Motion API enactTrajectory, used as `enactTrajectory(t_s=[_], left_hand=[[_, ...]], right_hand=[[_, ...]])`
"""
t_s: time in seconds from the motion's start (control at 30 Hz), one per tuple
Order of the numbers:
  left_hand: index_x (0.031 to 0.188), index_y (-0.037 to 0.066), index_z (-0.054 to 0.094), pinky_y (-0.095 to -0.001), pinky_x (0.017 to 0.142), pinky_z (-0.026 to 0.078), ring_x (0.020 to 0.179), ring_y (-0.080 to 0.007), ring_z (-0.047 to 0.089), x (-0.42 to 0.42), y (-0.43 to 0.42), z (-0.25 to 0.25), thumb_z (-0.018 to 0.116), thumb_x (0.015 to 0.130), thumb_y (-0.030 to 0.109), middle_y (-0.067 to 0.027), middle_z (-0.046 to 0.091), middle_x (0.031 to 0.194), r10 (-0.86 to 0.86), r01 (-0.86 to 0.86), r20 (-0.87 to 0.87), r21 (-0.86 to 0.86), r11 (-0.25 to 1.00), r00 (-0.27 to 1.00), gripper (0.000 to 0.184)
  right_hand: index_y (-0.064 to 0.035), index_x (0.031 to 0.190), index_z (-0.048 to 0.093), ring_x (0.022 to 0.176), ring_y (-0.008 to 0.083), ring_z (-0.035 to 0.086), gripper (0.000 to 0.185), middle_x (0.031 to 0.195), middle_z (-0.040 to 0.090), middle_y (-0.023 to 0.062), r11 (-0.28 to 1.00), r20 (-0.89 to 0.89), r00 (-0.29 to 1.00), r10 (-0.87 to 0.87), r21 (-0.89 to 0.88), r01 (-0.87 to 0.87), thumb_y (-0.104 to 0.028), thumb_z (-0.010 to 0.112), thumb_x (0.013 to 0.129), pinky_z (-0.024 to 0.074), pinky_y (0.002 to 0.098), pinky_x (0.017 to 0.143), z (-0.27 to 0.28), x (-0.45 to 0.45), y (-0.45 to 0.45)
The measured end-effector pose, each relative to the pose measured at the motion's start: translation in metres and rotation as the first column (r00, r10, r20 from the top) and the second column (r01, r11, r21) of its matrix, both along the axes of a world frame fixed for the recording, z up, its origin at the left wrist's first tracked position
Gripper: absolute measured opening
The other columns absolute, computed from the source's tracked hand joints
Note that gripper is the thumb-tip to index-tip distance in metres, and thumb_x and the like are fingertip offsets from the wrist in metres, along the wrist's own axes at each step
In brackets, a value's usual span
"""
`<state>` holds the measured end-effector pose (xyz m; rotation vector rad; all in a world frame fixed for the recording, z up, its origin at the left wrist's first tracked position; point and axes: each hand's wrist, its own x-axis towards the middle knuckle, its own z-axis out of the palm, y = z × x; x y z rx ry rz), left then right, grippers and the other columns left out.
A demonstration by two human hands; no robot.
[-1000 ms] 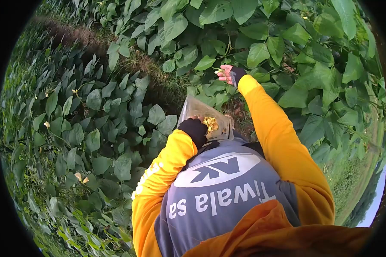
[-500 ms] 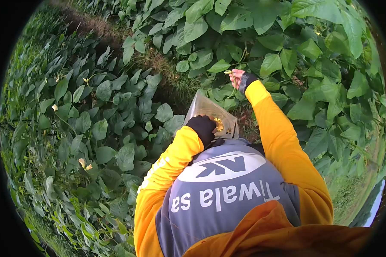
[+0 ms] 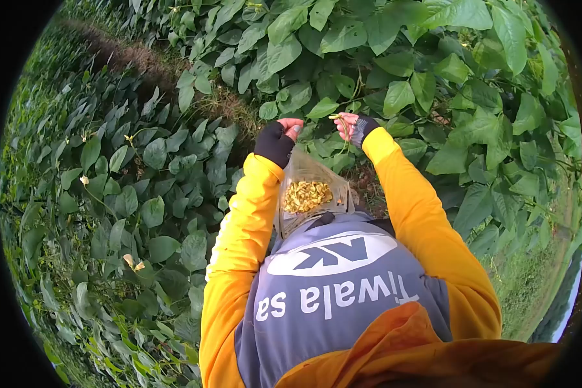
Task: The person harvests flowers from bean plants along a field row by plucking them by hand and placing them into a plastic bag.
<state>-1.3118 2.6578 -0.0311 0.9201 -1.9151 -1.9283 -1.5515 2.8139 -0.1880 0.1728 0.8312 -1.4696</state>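
My left hand, in a black fingerless glove, is above the far left edge of a clear plastic bag. Its fingers are curled together with the thumb; anything between them is too small to make out. My right hand, gloved in black and grey, pinches a thin green stem with a pale yellow-green bud at its tip. A short gap separates the two hands. Many yellow flower pieces lie inside the bag, which hangs open at my waist.
Broad-leaved green plants rise ahead and to the right. Another dense row fills the left, with a few pale flowers. Between the rows runs a strip of brown soil and dry grass.
My left hand has come up out of the bag toward my right hand, uncovering the yellow pieces. My right hand still holds the stem, now closer to the left.
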Motion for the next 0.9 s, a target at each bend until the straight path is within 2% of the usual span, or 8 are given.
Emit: enactTrajectory(t_s=[0.17,0.27,0.33,0.47,0.6,0.73,0.83,0.9], left_hand=[[0.111,0.007,0.058,-0.0312,0.073,0.05,0.081,-0.0187,0.061,-0.057,-0.036,-0.113,0.058,0.081,0.003,-0.0039,0.062,0.098,-0.135,0.07,0.041,0.685,0.725,0.99,0.031],[0.119,0.01,0.053,-0.0365,0.076,0.05,0.084,-0.0217,0.061,-0.083,-0.014,-0.146,0.056,0.08,0.0,-0.0059,0.06,0.103,-0.149,-0.092,0.26,0.728,0.679,0.954,0.041],[0.132,0.014,0.041,-0.0412,0.081,0.049,0.091,-0.0247,0.06,-0.088,-0.003,-0.162,0.054,0.08,-0.002,-0.0081,0.058,0.111,-0.08,-0.136,0.193,0.878,0.459,0.978,0.056],[0.135,0.017,0.034,-0.0478,0.089,0.046,0.105,-0.0299,0.056,-0.097,0.014,-0.188,0.056,0.082,0.006,-0.0113,0.05,0.124,-0.051,0.013,0.007,0.919,0.393,0.999,0.059],[0.133,0.016,0.037,-0.0424,0.081,0.049,0.098,-0.0238,0.06,-0.111,0.008,-0.165,0.06,0.083,0.006,-0.0077,0.058,0.115,-0.135,-0.059,0.135,0.886,0.46,0.982,0.056],[0.124,0.01,0.045,-0.0444,0.085,0.051,0.105,-0.0298,0.056,-0.101,-0.005,-0.163,0.062,0.08,0.011,-0.013,0.055,0.119,-0.048,0.023,-0.001,0.884,0.467,0.999,0.047],[0.123,0.01,0.046,-0.0443,0.084,0.051,0.103,-0.0304,0.057,-0.096,-0.013,-0.16,0.064,0.079,0.011,-0.0132,0.056,0.117,-0.006,0.085,-0.089,0.924,0.374,0.996,0.048],[0.121,0.01,0.047,-0.0431,0.081,0.053,0.098,-0.0297,0.06,-0.102,-0.009,-0.152,0.066,0.079,0.012,-0.0126,0.058,0.113,-0.017,0.034,-0.029,0.902,0.429,0.999,0.046]], right_hand=[[-0.0088,0.116,0.053,0.095,0.0302,0.061,0.038,0.11,0.06,0.0158,0.999,0.038,0.999,-0.018,0.033,0.017,-0.009,0.065,0.08,0.0489,0.0482,0.084,-0.006,0.008,0.005],[-0.0074,0.119,0.05,0.095,0.0345,0.06,0.041,0.106,0.059,0.0194,0.992,0.074,0.992,-0.101,0.082,0.095,-0.001,0.061,0.079,0.0474,0.0521,0.086,-0.003,0.019,0.008],[-0.0061,0.122,0.046,0.092,0.0375,0.06,0.045,0.104,0.058,0.0216,0.953,-0.011,0.981,-0.192,0.238,0.189,0.005,0.056,0.079,0.0474,0.0546,0.086,0.002,0.029,0.003],[-0.0062,0.116,0.049,0.087,0.037,0.06,0.035,0.098,0.059,0.0192,0.931,-0.036,0.981,-0.191,0.309,0.193,-0.001,0.053,0.082,0.0498,0.0536,0.081,0.004,0.034,0.011],[-0.0076,0.116,0.048,0.078,0.0345,0.061,0.038,0.092,0.06,0.0145,0.897,-0.202,0.971,-0.128,0.395,0.2,-0.005,0.059,0.08,0.0513,0.0506,0.075,-0.003,0.032,0.03],[-0.0094,0.132,0.037,0.095,0.0321,0.059,0.052,0.125,0.046,0.0127,0.849,-0.336,0.938,-0.084,0.469,0.244,-0.005,0.056,0.084,0.0509,0.0481,0.077,0.008,0.016,0.036],[-0.0087,0.131,0.039,0.097,0.0306,0.059,0.047,0.13,0.044,0.0107,0.877,-0.391,0.92,0.012,0.446,0.178,-0.01,0.055,0.087,0.0496,0.0449,0.081,0.004,0.006,0.039],[-0.0089,0.129,0.043,0.095,0.0242,0.059,0.041,0.127,0.049,0.0069,0.9,-0.404,0.91,0.091,0.424,0.098,-0.019,0.053,0.09,0.0487,0.0376,0.078,-0.007,0.0,0.035]])
